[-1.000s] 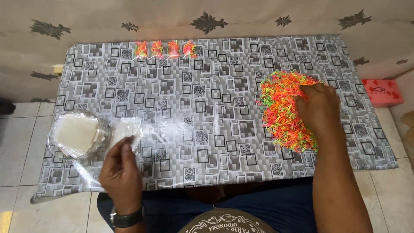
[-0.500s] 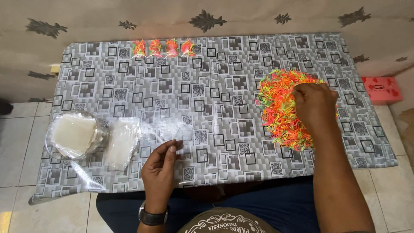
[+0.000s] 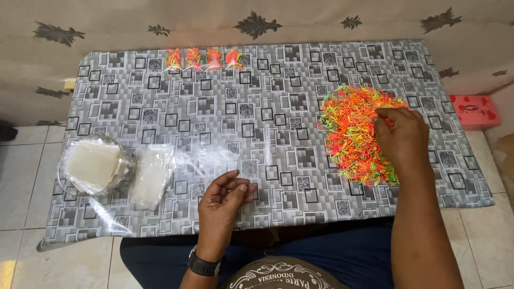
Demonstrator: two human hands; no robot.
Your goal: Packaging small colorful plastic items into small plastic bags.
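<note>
Head view, top to bottom:

Counter: grey-and-black square-patterned vinyl-covered counter [image 3: 267, 134] fills most of the frame, with everything laid within arm's reach.

Band pile: big loose heap of neon orange, yellow and green small rubber bands [image 3: 350, 131] sits right of centre, close to the right hand, so picking from it looks easy.

Right hand: right hand [image 3: 404, 136] rests on the pile's right edge, fingers curled and pinched together at the tips on what looks like a few bands; can't see how many.

Left hand: left hand [image 3: 225, 200] is low centre, palm half up, thumb and fingers pinching a small clear plastic bag [image 3: 227, 166], hard to make out against the glare. Seems held up and ready to be opened.

Bag supply: flat stack of clear plastic bags [image 3: 152, 174] lies lower left, just beside a round clear glass bowl [image 3: 93, 166] holding more of them, handy for the left hand.

Finished row: four small filled packets of neon bands [image 3: 202, 59] line the top edge, well apart from the work area, probably parked out of the way.
</note>
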